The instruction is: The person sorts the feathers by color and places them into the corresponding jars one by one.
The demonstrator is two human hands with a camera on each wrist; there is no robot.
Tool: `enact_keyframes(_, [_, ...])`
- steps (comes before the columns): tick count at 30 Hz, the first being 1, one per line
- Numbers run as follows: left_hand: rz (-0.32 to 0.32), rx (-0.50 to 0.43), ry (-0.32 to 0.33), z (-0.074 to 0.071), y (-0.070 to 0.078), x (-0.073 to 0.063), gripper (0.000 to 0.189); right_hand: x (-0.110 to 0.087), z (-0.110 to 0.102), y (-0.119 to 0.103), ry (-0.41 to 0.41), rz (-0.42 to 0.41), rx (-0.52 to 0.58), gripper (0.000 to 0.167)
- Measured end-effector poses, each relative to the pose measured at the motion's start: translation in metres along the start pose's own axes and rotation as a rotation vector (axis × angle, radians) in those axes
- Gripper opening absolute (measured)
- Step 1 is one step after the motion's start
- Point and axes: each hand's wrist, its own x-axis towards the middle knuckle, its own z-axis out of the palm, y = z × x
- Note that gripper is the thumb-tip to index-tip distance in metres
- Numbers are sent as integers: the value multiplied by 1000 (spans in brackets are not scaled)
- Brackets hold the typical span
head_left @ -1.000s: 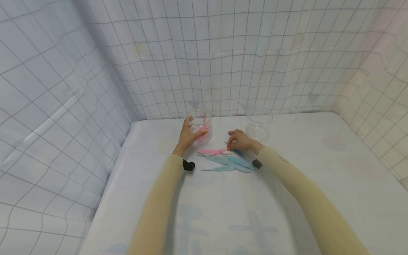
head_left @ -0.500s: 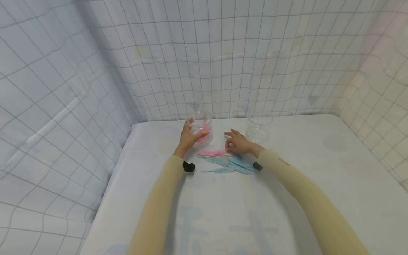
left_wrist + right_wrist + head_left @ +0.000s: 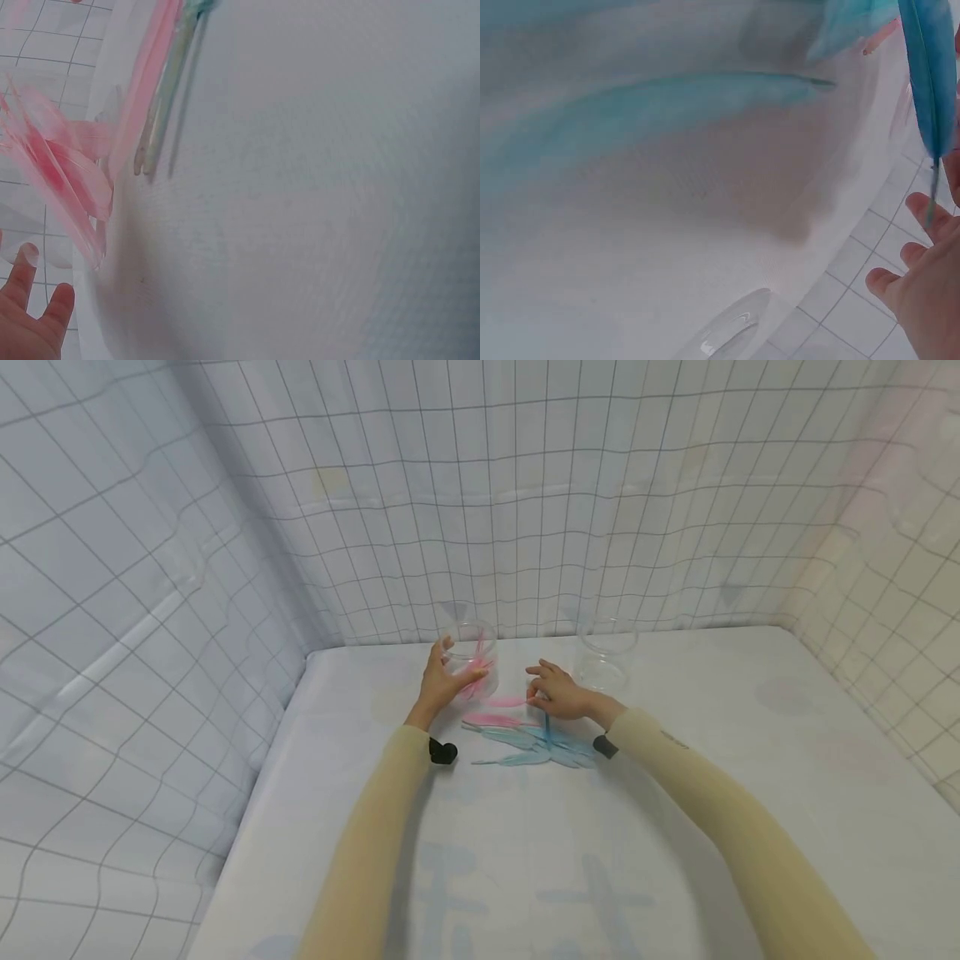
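Observation:
My left hand (image 3: 444, 680) grips a clear round jar (image 3: 487, 681) at the back, thumb in front and fingers round its far side. Several pink feathers (image 3: 64, 161) stand bunched inside it. My right hand (image 3: 558, 692) pinches a pink feather (image 3: 507, 702), which points left toward the jar, its other fingers raised. A darker blue feather (image 3: 930, 75) hangs just below this hand, over the pile. Beneath lie several light-blue feathers (image 3: 521, 759) and another pink feather (image 3: 491, 720), overlapping on the white tabletop. In the right wrist view, the right hand's fingertips are cut off by the frame edge.
A second clear jar (image 3: 602, 675) stands at the back right, just behind the right wrist. The white-covered table (image 3: 525, 818) ends at a grid-patterned curtain (image 3: 525, 527), which also rises at both sides. Black wrist cameras (image 3: 442, 752) sit under the sleeves.
The right hand has lifted slightly from the pile, drawing out a pink feather that now points at the left jar; a blue feather has risen upright below it. The left hand stays at its jar.

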Motion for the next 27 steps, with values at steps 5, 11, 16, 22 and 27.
enact_keyframes(5, [3, -8, 5, -1, -1, 1, 102, 1, -2, 1, 17, 16, 14, 9])
enact_keyframes(11, [2, -12, 2, -2, -1, 1, 100, 7, -20, 0, 108, 17, -20, 10])
enact_keyframes(16, [-5, -11, 0, -1, -2, 2, 101, 14, -50, -14, 195, 47, -102, 10])
enact_keyframes(22, [-30, -13, 1, 1, -3, 2, 102, 31, -76, -24, 252, 96, -148, 15])
enact_keyframes(27, [-35, -35, -4, 1, -2, 0, 101, 49, -86, -32, 216, 177, -114, 19])
